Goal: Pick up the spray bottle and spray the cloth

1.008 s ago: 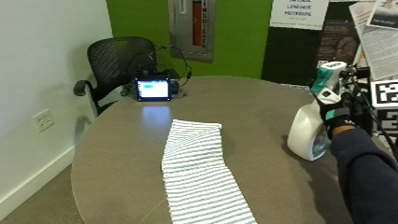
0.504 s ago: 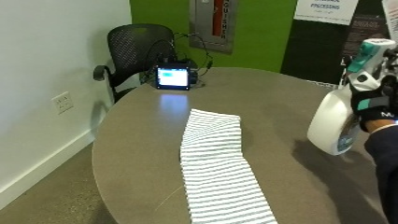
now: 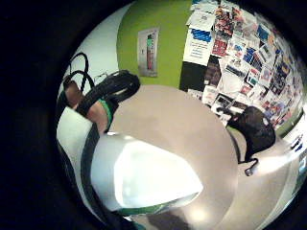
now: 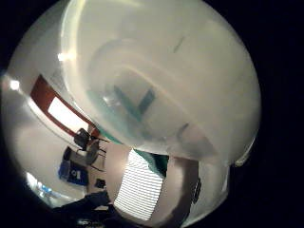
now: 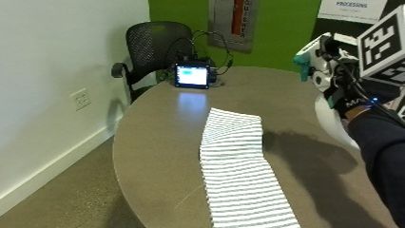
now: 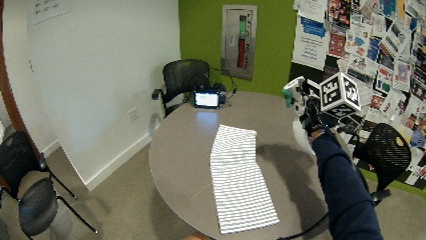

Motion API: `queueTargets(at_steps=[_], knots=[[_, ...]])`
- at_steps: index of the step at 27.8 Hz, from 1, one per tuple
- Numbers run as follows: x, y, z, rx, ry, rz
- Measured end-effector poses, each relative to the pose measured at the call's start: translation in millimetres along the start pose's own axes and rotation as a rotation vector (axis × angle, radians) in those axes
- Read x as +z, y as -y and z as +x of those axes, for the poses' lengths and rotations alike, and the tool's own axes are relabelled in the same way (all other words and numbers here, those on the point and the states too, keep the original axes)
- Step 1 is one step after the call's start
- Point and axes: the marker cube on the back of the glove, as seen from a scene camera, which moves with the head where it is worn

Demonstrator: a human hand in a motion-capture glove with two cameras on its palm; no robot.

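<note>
The striped grey-and-white cloth (image 5: 237, 161) lies flat along the round grey table (image 5: 158, 133), also seen in the wide outside view as the cloth (image 6: 236, 180). My gloved right hand (image 5: 345, 92) grips the neck of the white spray bottle (image 5: 326, 118) at the table's right side. The bottle hangs above the tabletop and casts a shadow beside the cloth. Its teal nozzle (image 5: 307, 59) points left, toward the cloth. In the thumb side palm view the translucent bottle (image 4: 161, 80) fills most of the picture, with the cloth (image 4: 137, 187) below it. The little finger side shows the bottle's white body (image 3: 144, 177).
A small device with a lit screen (image 5: 192, 76) and cables sits at the table's far edge. A black mesh chair (image 5: 152, 42) stands behind it. Another black chair (image 6: 386, 150) is by the poster wall on the right, and two more chairs (image 6: 26, 190) at the far left.
The bottle, which stood on the table with my hand at its neck, now hangs above the tabletop in my grip. The outside camera has also shifted.
</note>
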Motion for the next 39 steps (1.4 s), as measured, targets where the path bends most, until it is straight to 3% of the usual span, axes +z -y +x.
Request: queueTargets(at_steps=[8, 18, 26, 39], knots=[[31.9, -11.5, -26.1, -0.256, -0.393, -0.065], [49.5, -19.3, -41.6, -0.473, -0.683, -0.093], [44.2, -16.6, -33.1, -0.538, -0.881, -0.047], [36.1, -15.1, -28.9, -0.572, -0.942, 0.022]])
